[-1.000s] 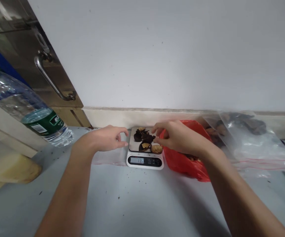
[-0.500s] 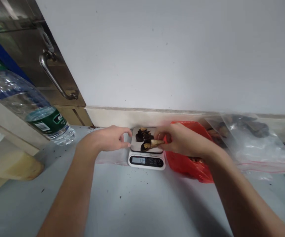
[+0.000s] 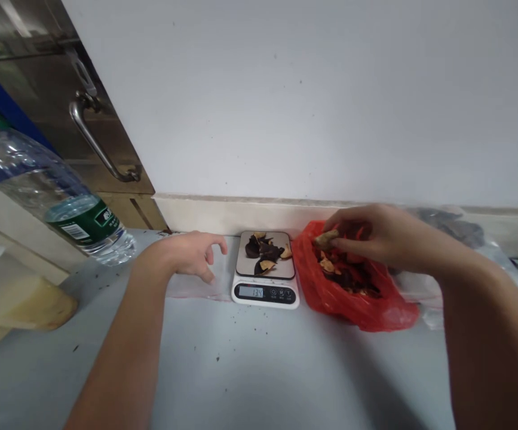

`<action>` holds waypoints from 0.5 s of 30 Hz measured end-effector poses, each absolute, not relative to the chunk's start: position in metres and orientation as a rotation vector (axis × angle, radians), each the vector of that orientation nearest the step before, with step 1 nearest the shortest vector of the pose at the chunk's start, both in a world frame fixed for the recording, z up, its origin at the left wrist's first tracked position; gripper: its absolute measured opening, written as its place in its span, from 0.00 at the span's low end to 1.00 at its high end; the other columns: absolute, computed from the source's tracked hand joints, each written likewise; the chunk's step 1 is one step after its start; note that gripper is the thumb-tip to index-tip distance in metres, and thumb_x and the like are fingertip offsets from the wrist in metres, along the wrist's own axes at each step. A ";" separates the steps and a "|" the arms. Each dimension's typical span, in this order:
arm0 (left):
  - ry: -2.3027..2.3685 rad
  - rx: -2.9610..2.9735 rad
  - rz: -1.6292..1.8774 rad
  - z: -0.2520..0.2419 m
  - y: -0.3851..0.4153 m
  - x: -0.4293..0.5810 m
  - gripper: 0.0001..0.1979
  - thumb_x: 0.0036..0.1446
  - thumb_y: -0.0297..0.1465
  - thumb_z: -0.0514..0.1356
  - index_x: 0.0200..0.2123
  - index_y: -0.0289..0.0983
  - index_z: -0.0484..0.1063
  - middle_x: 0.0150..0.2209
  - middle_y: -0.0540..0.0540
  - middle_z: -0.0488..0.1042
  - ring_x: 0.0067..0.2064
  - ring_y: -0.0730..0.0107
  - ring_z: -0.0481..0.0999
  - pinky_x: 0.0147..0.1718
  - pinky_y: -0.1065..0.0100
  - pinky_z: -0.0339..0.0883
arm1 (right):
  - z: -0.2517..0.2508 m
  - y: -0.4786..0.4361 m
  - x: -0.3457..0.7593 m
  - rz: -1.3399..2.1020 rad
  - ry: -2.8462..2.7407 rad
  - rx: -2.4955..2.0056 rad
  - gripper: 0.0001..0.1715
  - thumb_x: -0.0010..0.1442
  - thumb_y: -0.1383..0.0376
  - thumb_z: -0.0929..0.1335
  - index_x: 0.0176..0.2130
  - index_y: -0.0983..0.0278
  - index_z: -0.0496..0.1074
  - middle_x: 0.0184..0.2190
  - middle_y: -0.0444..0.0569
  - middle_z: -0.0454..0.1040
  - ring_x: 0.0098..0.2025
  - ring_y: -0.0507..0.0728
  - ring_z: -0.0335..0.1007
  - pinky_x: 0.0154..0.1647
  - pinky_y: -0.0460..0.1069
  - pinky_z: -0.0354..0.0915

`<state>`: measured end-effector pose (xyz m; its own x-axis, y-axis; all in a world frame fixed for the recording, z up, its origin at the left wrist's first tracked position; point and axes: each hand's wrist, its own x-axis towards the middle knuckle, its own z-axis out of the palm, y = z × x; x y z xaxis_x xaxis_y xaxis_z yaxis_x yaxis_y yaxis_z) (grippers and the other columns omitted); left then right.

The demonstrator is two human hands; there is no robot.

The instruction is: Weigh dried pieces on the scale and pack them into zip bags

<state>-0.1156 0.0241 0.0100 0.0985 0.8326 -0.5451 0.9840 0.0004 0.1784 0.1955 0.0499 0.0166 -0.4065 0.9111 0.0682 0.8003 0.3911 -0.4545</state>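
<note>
My left hand [image 3: 196, 255] hovers just left of the digital kitchen scale [image 3: 265, 298], its fingers apart and holding nothing. Several dark, curled dried pieces with pale tan undersides [image 3: 267, 249] lie on the scale's plate, and the display appears to read 13.4. My right hand [image 3: 368, 236] is over the mouth of a red plastic bag [image 3: 316, 292], pinching a pale tan dried piece [image 3: 325, 239] between thumb and fingers. Inside the bag are more dark and tan dried pieces [image 3: 352, 279]. What exactly these pieces are, I cannot tell.
Clear zip bags [image 3: 496, 263] with dark contents lie at the right against the wall. A flat clear bag [image 3: 196, 285] sits under my left hand. At left are a tilted water bottle [image 3: 86, 221] and a translucent container [image 3: 21, 292]. Dark crumbs dot the grey tabletop [image 3: 223, 382].
My right hand has moved right, from above the scale to the red bag, carrying the pale piece. My left hand has shifted slightly left and spread its fingers. The reading looks the same.
</note>
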 end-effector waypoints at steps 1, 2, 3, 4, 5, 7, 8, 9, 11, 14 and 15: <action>1.753 1.861 -0.393 0.008 0.025 -0.116 0.34 0.41 0.37 0.68 0.55 0.45 0.71 0.48 0.45 0.79 0.43 0.55 0.81 0.37 0.66 0.70 | 0.017 0.051 0.199 0.511 -2.344 -1.525 0.05 0.56 0.64 0.71 0.31 0.57 0.80 0.29 0.46 0.83 0.29 0.59 0.77 0.28 0.51 0.69; 1.739 1.848 -0.398 0.006 0.026 -0.117 0.35 0.38 0.36 0.69 0.55 0.45 0.71 0.46 0.46 0.79 0.41 0.56 0.80 0.35 0.66 0.69 | 0.017 0.051 0.203 0.517 -2.350 -1.548 0.05 0.55 0.65 0.71 0.30 0.56 0.80 0.29 0.46 0.84 0.28 0.59 0.77 0.27 0.51 0.68; 1.733 1.843 -0.392 0.005 0.025 -0.116 0.36 0.37 0.35 0.69 0.55 0.45 0.71 0.43 0.48 0.79 0.39 0.57 0.79 0.33 0.67 0.68 | 0.017 0.051 0.206 0.521 -2.364 -1.564 0.05 0.54 0.66 0.72 0.29 0.56 0.80 0.28 0.46 0.83 0.27 0.59 0.77 0.26 0.51 0.68; 1.732 1.838 -0.386 0.005 0.025 -0.116 0.37 0.36 0.34 0.69 0.55 0.45 0.71 0.40 0.50 0.78 0.37 0.59 0.78 0.32 0.68 0.68 | 0.017 0.051 0.209 0.522 -2.386 -1.575 0.05 0.52 0.67 0.72 0.28 0.56 0.80 0.26 0.46 0.83 0.26 0.59 0.76 0.25 0.51 0.67; 1.738 1.832 -0.377 0.005 0.024 -0.115 0.38 0.35 0.34 0.69 0.55 0.46 0.71 0.37 0.52 0.76 0.35 0.60 0.77 0.31 0.68 0.67 | 0.018 0.051 0.211 0.518 -2.406 -1.586 0.05 0.52 0.68 0.73 0.27 0.57 0.80 0.25 0.46 0.82 0.26 0.59 0.76 0.24 0.51 0.66; 1.755 1.827 -0.356 0.005 0.023 -0.113 0.38 0.34 0.32 0.69 0.55 0.46 0.71 0.33 0.55 0.72 0.32 0.62 0.74 0.30 0.69 0.66 | 0.020 0.048 0.211 0.497 -2.421 -1.640 0.07 0.52 0.69 0.72 0.26 0.57 0.79 0.25 0.47 0.82 0.26 0.59 0.75 0.24 0.51 0.66; 1.760 1.821 -0.356 0.005 0.022 -0.112 0.39 0.34 0.31 0.69 0.55 0.45 0.71 0.32 0.56 0.70 0.32 0.63 0.73 0.30 0.69 0.66 | 0.021 0.047 0.210 0.484 -2.405 -1.690 0.08 0.53 0.70 0.71 0.27 0.58 0.79 0.26 0.48 0.82 0.26 0.59 0.75 0.24 0.51 0.66; 1.760 1.813 -0.365 0.005 0.022 -0.111 0.39 0.34 0.31 0.69 0.56 0.45 0.70 0.30 0.57 0.68 0.31 0.64 0.73 0.29 0.69 0.65 | 0.023 0.045 0.209 0.478 -2.373 -1.745 0.08 0.55 0.69 0.71 0.29 0.58 0.80 0.27 0.48 0.83 0.26 0.59 0.76 0.25 0.51 0.66; 1.750 1.806 -0.381 0.003 0.023 -0.111 0.39 0.34 0.30 0.68 0.55 0.46 0.70 0.28 0.58 0.66 0.30 0.64 0.71 0.27 0.70 0.64 | 0.024 0.044 0.205 0.487 -2.313 -1.818 0.08 0.57 0.68 0.71 0.34 0.57 0.81 0.29 0.48 0.84 0.27 0.59 0.76 0.26 0.51 0.67; 1.741 1.820 -0.370 0.001 0.024 -0.111 0.37 0.34 0.29 0.66 0.54 0.47 0.70 0.27 0.59 0.65 0.30 0.64 0.72 0.25 0.71 0.62 | 0.022 0.043 0.200 0.520 -2.313 -1.781 0.12 0.57 0.66 0.71 0.42 0.56 0.81 0.31 0.45 0.84 0.31 0.58 0.78 0.30 0.51 0.69; 1.740 1.825 -0.363 0.001 0.024 -0.111 0.36 0.34 0.28 0.65 0.53 0.47 0.70 0.27 0.59 0.66 0.30 0.64 0.72 0.25 0.71 0.62 | 0.021 0.043 0.197 0.511 -2.326 -1.738 0.14 0.57 0.66 0.71 0.44 0.56 0.81 0.32 0.45 0.84 0.32 0.58 0.79 0.31 0.50 0.69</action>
<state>-0.1111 0.0237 0.0008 0.1095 0.8150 -0.5690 0.9746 0.0246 0.2228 0.1971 0.0427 0.0208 -0.2926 0.9549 -0.0512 0.8883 0.2516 -0.3842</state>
